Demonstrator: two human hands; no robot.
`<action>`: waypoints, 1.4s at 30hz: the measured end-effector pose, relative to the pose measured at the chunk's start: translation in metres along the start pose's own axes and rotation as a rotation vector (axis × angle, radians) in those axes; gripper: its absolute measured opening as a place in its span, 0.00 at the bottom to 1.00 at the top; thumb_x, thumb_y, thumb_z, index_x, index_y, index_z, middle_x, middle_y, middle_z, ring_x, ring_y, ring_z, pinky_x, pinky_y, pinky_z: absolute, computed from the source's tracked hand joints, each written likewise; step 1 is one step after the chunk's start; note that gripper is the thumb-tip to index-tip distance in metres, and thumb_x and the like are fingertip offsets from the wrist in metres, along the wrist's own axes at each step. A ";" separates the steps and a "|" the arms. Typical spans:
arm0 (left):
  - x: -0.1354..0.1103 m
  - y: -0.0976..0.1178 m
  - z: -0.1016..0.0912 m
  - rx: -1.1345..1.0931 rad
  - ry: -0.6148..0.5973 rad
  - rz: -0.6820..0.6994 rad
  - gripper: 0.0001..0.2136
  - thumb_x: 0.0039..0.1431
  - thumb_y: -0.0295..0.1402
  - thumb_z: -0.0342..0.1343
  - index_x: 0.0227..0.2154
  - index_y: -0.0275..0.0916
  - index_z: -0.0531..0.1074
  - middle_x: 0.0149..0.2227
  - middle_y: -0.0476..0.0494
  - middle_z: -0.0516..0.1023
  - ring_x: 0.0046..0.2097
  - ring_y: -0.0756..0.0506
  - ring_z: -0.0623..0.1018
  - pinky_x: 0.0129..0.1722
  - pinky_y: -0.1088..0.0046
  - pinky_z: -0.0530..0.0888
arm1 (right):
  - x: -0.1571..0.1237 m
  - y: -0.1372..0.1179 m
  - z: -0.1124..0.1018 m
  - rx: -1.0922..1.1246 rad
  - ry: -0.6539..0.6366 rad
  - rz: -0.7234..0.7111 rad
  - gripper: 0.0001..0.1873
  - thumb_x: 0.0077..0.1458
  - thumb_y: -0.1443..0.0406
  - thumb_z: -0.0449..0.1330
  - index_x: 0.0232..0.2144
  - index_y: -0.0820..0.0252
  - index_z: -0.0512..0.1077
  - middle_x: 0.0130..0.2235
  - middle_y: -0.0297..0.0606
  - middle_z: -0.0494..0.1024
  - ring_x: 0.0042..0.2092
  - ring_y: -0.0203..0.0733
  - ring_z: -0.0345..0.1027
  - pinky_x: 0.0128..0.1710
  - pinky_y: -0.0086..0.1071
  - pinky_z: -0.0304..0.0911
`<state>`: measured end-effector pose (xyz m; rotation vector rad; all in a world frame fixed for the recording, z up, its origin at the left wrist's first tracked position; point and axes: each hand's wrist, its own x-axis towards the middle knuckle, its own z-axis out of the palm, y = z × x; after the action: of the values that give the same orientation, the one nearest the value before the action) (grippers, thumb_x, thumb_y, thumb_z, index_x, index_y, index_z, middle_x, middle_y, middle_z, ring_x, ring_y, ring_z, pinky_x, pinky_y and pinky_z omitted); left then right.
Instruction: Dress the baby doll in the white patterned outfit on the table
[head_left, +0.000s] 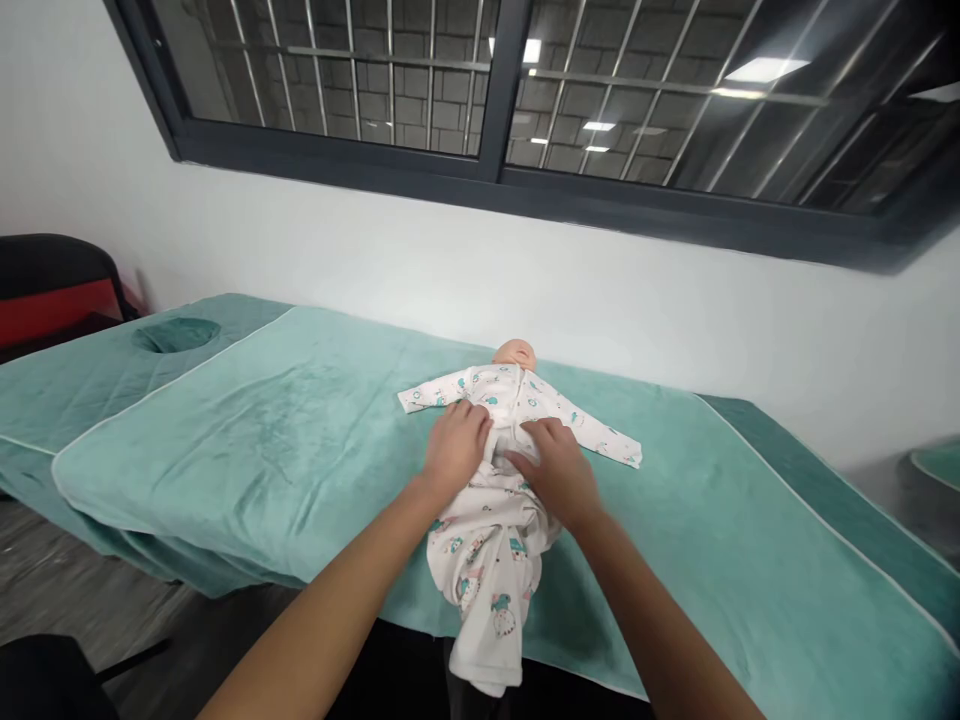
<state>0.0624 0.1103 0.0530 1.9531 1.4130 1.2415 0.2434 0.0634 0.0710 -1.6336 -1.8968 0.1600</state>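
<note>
A baby doll (515,353) lies on its back on a teal towel (285,430), head toward the wall. It wears a white printed sleepsuit (487,545) with both sleeves spread out and the legs hanging over the near edge. My left hand (454,447) rests on the doll's belly at the left, fingers curled into the fabric. My right hand (556,468) presses on the belly at the right, fingers bent and pinching the cloth at the middle seam.
The towel covers a teal massage bed (840,520) with a face hole (176,335) at the far left. A white wall and a dark-framed barred window (510,90) stand behind. A black and red chair (52,290) is at the left.
</note>
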 end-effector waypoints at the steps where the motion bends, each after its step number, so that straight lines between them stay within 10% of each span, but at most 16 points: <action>1: 0.003 -0.003 0.000 -0.056 0.058 -0.057 0.07 0.62 0.37 0.51 0.32 0.41 0.69 0.35 0.44 0.73 0.42 0.43 0.73 0.46 0.65 0.68 | 0.004 0.002 0.004 -0.044 -0.002 -0.006 0.13 0.59 0.56 0.56 0.43 0.57 0.70 0.47 0.45 0.72 0.48 0.50 0.65 0.45 0.43 0.62; 8: 0.012 -0.072 -0.033 -0.143 0.342 -0.402 0.05 0.61 0.33 0.44 0.35 0.39 0.63 0.33 0.43 0.71 0.35 0.42 0.73 0.36 0.63 0.70 | -0.018 0.083 -0.017 0.489 0.468 0.482 0.19 0.56 0.48 0.54 0.35 0.58 0.68 0.33 0.36 0.74 0.34 0.41 0.67 0.34 0.34 0.65; 12: 0.003 -0.070 -0.036 -0.185 0.262 -0.324 0.07 0.55 0.32 0.51 0.37 0.40 0.68 0.40 0.41 0.73 0.44 0.41 0.73 0.45 0.63 0.70 | -0.048 0.105 -0.014 0.335 0.627 0.564 0.21 0.48 0.51 0.61 0.38 0.59 0.68 0.39 0.41 0.72 0.37 0.44 0.66 0.36 0.37 0.65; 19: -0.006 -0.037 -0.043 -0.356 -0.566 -0.020 0.11 0.52 0.38 0.62 0.37 0.42 0.72 0.63 0.40 0.60 0.63 0.41 0.64 0.58 0.64 0.67 | -0.042 0.039 0.003 0.494 -0.220 0.180 0.12 0.58 0.56 0.55 0.33 0.58 0.71 0.34 0.36 0.75 0.37 0.41 0.68 0.39 0.35 0.64; 24: -0.006 -0.035 -0.063 -0.259 -0.755 0.015 0.11 0.48 0.39 0.66 0.34 0.44 0.74 0.71 0.47 0.43 0.71 0.37 0.47 0.66 0.58 0.54 | -0.046 0.032 -0.009 0.475 -0.447 -0.060 0.06 0.57 0.62 0.58 0.32 0.58 0.71 0.38 0.37 0.73 0.40 0.40 0.67 0.41 0.33 0.63; 31: 0.004 -0.037 -0.026 -0.325 -0.356 0.013 0.07 0.59 0.35 0.55 0.29 0.42 0.63 0.53 0.42 0.75 0.55 0.42 0.72 0.52 0.64 0.66 | -0.030 0.049 0.013 0.239 0.000 -0.069 0.09 0.60 0.60 0.55 0.29 0.56 0.64 0.60 0.45 0.63 0.56 0.49 0.62 0.54 0.43 0.58; 35: 0.029 -0.043 0.006 -0.398 -0.068 -0.195 0.08 0.54 0.35 0.58 0.28 0.42 0.63 0.25 0.53 0.70 0.32 0.46 0.70 0.37 0.71 0.65 | 0.007 0.062 0.026 0.269 0.120 0.118 0.10 0.58 0.56 0.54 0.28 0.54 0.63 0.41 0.41 0.76 0.41 0.48 0.68 0.42 0.40 0.61; 42: 0.048 -0.060 0.036 -0.665 -0.101 -0.324 0.13 0.52 0.43 0.58 0.31 0.40 0.66 0.26 0.54 0.67 0.27 0.50 0.67 0.29 0.75 0.64 | 0.054 0.076 0.043 0.396 0.285 0.308 0.14 0.56 0.53 0.56 0.27 0.54 0.60 0.24 0.28 0.61 0.29 0.39 0.57 0.31 0.32 0.55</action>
<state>0.0647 0.1832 0.0091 1.2624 1.0288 1.2294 0.2835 0.1437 0.0205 -1.5649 -1.2978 0.3818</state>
